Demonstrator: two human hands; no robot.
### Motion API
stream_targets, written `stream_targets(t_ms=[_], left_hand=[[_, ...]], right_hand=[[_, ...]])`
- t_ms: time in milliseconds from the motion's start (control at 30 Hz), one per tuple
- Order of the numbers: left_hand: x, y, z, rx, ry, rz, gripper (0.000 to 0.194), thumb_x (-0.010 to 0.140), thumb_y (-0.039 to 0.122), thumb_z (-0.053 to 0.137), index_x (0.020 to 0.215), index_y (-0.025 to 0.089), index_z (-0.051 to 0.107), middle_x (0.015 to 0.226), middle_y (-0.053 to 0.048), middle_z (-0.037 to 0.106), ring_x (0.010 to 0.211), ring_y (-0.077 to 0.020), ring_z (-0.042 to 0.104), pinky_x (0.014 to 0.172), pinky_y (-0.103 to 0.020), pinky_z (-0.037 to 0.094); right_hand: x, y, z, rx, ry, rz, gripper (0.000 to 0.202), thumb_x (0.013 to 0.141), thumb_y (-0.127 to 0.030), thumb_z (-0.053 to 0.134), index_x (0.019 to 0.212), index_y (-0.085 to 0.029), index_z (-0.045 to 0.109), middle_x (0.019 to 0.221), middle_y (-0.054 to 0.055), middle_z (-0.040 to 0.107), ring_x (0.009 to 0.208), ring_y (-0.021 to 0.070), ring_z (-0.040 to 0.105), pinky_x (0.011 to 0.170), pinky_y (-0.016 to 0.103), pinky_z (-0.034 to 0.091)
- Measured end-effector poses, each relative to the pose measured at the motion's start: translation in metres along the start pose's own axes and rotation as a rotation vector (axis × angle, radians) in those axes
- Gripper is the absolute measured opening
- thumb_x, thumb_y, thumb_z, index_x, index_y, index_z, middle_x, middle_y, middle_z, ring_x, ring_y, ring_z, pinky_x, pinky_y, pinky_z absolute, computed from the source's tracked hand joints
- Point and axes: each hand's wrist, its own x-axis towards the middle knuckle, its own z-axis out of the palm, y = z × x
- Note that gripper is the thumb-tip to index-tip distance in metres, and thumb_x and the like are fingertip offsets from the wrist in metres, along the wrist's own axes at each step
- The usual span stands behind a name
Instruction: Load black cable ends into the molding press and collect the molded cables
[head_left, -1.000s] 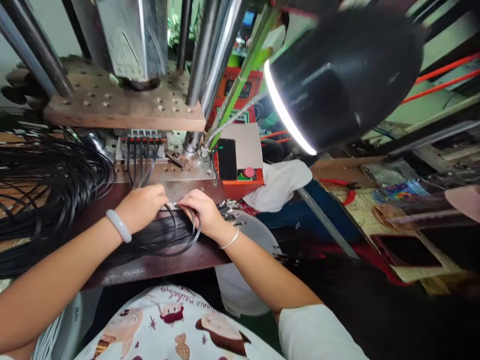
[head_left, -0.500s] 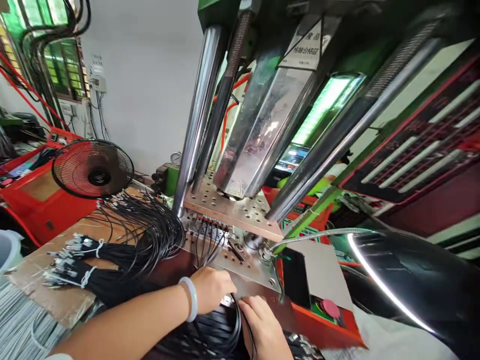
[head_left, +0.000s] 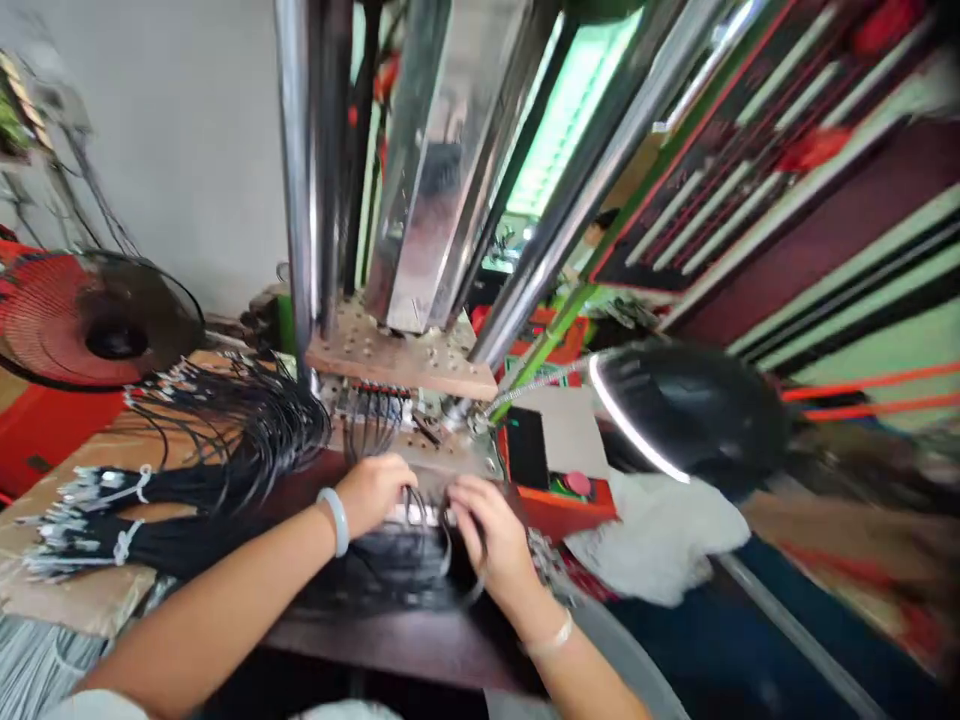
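Wall (head_left: 195, 130) of pale grey is standing behind a fan (head_left: 116, 325) at left; a dark reddish table (head_left: 390, 635) is supporting the work area. Left hand (head_left: 375, 492): the grip is closing on black cables (head_left: 416, 508) at the table's middle, in front of the press. Right hand (head_left: 491, 535): the grip is curling, fingers bent, around the other side of these looping cables; blur is obscuring the exact contact, and the fingers are partly hiding the held ends.

Press plate (head_left: 401, 365) is overhanging a fixture (head_left: 367, 405) beyond the hands, limiting access from above. Steel columns (head_left: 296, 180) are flanking this space. Several leads (head_left: 373, 428) are extending from the fixture toward the left hand.

Loose cable pile (head_left: 281, 425) is lying left of the press; two tied bundles (head_left: 124, 520) are resting nearer, on brown wrapping (head_left: 94, 595). Red control box (head_left: 559, 507), bearing a pink-red button (head_left: 577, 484), is standing right of the press. White cloth (head_left: 660, 535) is lying just beside it, and a black lamp (head_left: 690, 420) is occupying the space above the cloth.
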Motion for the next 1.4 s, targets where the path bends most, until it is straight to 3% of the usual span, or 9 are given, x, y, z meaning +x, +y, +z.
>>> stream_targets(t_ms=[133, 233, 433, 700, 800, 933, 1100, 1267, 1400], left_hand=[[-0.002, -0.003, -0.002, -0.216, -0.024, 0.028, 0.025, 0.088, 0.007, 0.053, 0.091, 0.016, 0.076, 0.089, -0.006, 0.077, 0.082, -0.0157, 0.071, 0.081, -0.025, 0.055], [0.002, -0.006, -0.003, -0.305, -0.02, 0.054, 0.023, 0.09, 0.016, 0.053, 0.089, 0.017, 0.076, 0.086, -0.005, 0.077, 0.079, -0.0165, 0.071, 0.078, -0.025, 0.054], [0.002, 0.002, -0.006, -0.099, -0.002, 0.167, 0.029, 0.093, 0.019, 0.047, 0.089, 0.017, 0.075, 0.08, -0.004, 0.076, 0.07, -0.0153, 0.069, 0.068, -0.025, 0.052], [-0.009, 0.015, -0.003, 0.258, -0.08, 0.392, 0.033, 0.099, 0.015, 0.04, 0.096, 0.015, 0.073, 0.087, -0.007, 0.075, 0.076, -0.0197, 0.069, 0.076, -0.033, 0.054], [-0.009, 0.016, -0.008, 0.344, -0.107, 0.276, 0.035, 0.098, 0.014, 0.038, 0.11, 0.014, 0.071, 0.1, -0.009, 0.074, 0.074, -0.0197, 0.068, 0.065, -0.032, 0.053], [-0.003, 0.019, -0.022, 0.521, -0.086, 0.126, 0.036, 0.096, 0.014, 0.038, 0.089, 0.015, 0.073, 0.103, -0.011, 0.07, 0.077, -0.0212, 0.067, 0.054, -0.03, 0.047], [0.004, 0.019, -0.036, 0.081, 0.219, 0.001, 0.031, 0.094, 0.016, 0.046, 0.099, 0.021, 0.077, 0.098, -0.005, 0.071, 0.083, -0.0164, 0.068, 0.075, -0.029, 0.057], [0.002, 0.01, -0.035, -0.23, 0.13, -0.179, 0.019, 0.089, 0.021, 0.057, 0.091, 0.024, 0.076, 0.095, -0.002, 0.077, 0.085, -0.0182, 0.072, 0.08, -0.032, 0.06], [-0.003, 0.006, -0.026, -0.086, -0.032, -0.076, 0.024, 0.089, 0.024, 0.05, 0.088, 0.024, 0.075, 0.088, -0.001, 0.079, 0.08, -0.0195, 0.073, 0.079, -0.033, 0.059]], right_hand=[[0.001, 0.006, -0.005, 0.271, 0.12, 0.37, 0.02, 0.092, -0.04, 0.067, 0.097, -0.021, 0.071, 0.095, 0.009, 0.074, 0.09, 0.0228, 0.075, 0.087, 0.042, 0.063], [0.001, 0.011, -0.004, 0.492, 0.15, 0.471, 0.03, 0.087, -0.049, 0.072, 0.092, -0.02, 0.068, 0.094, 0.006, 0.07, 0.079, 0.0187, 0.075, 0.081, 0.037, 0.065], [-0.001, 0.011, -0.006, 0.426, 0.043, 0.386, 0.024, 0.096, -0.042, 0.061, 0.095, -0.018, 0.063, 0.087, 0.005, 0.067, 0.081, 0.0177, 0.074, 0.074, 0.031, 0.062], [0.002, 0.011, -0.015, 0.126, -0.179, 0.066, 0.013, 0.097, -0.023, 0.056, 0.088, -0.019, 0.064, 0.083, 0.004, 0.069, 0.077, 0.0152, 0.064, 0.075, 0.029, 0.054], [0.004, 0.011, -0.014, 0.072, -0.188, -0.01, 0.012, 0.098, -0.02, 0.054, 0.089, -0.02, 0.063, 0.084, 0.004, 0.069, 0.076, 0.0148, 0.063, 0.074, 0.028, 0.053], [0.005, 0.011, -0.013, -0.005, -0.202, -0.146, 0.016, 0.098, -0.013, 0.047, 0.093, -0.02, 0.06, 0.085, 0.005, 0.068, 0.079, 0.0162, 0.061, 0.075, 0.029, 0.052], [0.003, 0.014, -0.01, -0.099, -0.309, -0.167, 0.02, 0.097, -0.011, 0.043, 0.089, -0.02, 0.058, 0.078, 0.006, 0.064, 0.075, 0.0191, 0.055, 0.072, 0.033, 0.05], [0.003, 0.015, -0.01, -0.003, -0.238, -0.14, 0.017, 0.099, -0.014, 0.045, 0.091, -0.02, 0.059, 0.085, 0.007, 0.068, 0.079, 0.0179, 0.06, 0.075, 0.032, 0.052], [0.005, 0.015, -0.012, 0.035, -0.196, -0.039, 0.016, 0.1, -0.021, 0.05, 0.089, -0.022, 0.061, 0.084, 0.005, 0.068, 0.079, 0.0169, 0.063, 0.077, 0.033, 0.055]])
